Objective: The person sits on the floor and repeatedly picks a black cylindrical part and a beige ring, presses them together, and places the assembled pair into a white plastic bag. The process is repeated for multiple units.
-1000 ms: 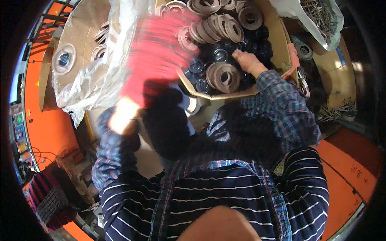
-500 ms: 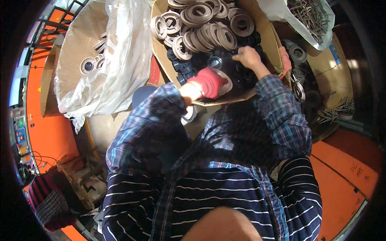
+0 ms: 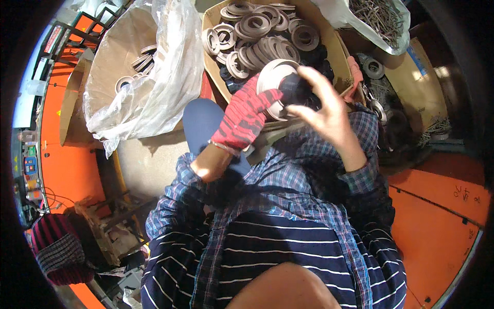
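Note:
My left hand [image 3: 243, 117], in a red glove with dark stripes, is closed on a beige ring-shaped part [image 3: 267, 77] held above the near edge of a cardboard box. In my bare right hand [image 3: 332, 113], a round black part [image 3: 296, 90] is pinched between thumb and fingers. The black part is up against the ring's middle; whether it is seated inside cannot be made out. Behind both hands, the cardboard box [image 3: 337, 59] holds a heap of similar beige rings [image 3: 256, 26] and dark pieces [image 3: 320, 55].
Left of the box stands another carton [image 3: 110, 64] lined with clear plastic [image 3: 175, 98], with a few ring parts inside. A bag of metal pins [image 3: 378, 23] lies at the far right. Orange panels [image 3: 432, 211] flank me, and a striped knitted cover [image 3: 59, 250] is at lower left.
Both hands have come up and toward me from inside the box and met. The ring has been lifted with my left hand, and my right hand now holds a black part against it.

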The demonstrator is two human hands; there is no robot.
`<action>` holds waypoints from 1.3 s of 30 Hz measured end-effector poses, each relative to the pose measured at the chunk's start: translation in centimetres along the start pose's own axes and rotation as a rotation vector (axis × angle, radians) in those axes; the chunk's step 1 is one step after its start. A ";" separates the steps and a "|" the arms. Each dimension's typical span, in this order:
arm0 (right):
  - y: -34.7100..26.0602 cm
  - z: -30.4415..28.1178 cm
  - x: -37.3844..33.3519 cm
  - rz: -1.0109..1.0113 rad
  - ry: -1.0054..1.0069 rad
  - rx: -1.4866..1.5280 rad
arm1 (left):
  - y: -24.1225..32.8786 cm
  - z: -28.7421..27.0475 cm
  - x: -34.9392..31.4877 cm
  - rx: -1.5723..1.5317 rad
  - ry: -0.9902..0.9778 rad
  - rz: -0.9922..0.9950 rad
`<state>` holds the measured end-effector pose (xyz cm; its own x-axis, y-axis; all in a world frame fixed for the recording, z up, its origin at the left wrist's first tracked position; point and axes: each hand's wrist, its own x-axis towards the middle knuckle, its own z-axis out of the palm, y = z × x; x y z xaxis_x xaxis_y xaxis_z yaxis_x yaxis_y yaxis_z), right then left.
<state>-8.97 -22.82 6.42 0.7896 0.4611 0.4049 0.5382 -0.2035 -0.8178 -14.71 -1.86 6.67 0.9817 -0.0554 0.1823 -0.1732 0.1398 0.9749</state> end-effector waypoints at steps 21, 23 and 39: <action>-1.1 1.7 -2.2 0.070 -0.042 -0.035 | 0.3 2.1 -3.5 0.565 0.022 0.089; -1.2 1.4 -2.3 -0.051 -0.089 -0.177 | -0.4 0.6 -3.3 0.774 -0.087 0.256; -0.7 0.2 -3.0 -0.327 -0.345 -0.325 | -2.8 -1.6 -5.5 0.954 -0.208 0.322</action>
<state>-11.81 -23.89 5.67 0.4542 0.7886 0.4146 0.8444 -0.2327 -0.4825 -19.49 -0.33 2.74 0.8600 -0.3372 0.3829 -0.5060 -0.6605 0.5548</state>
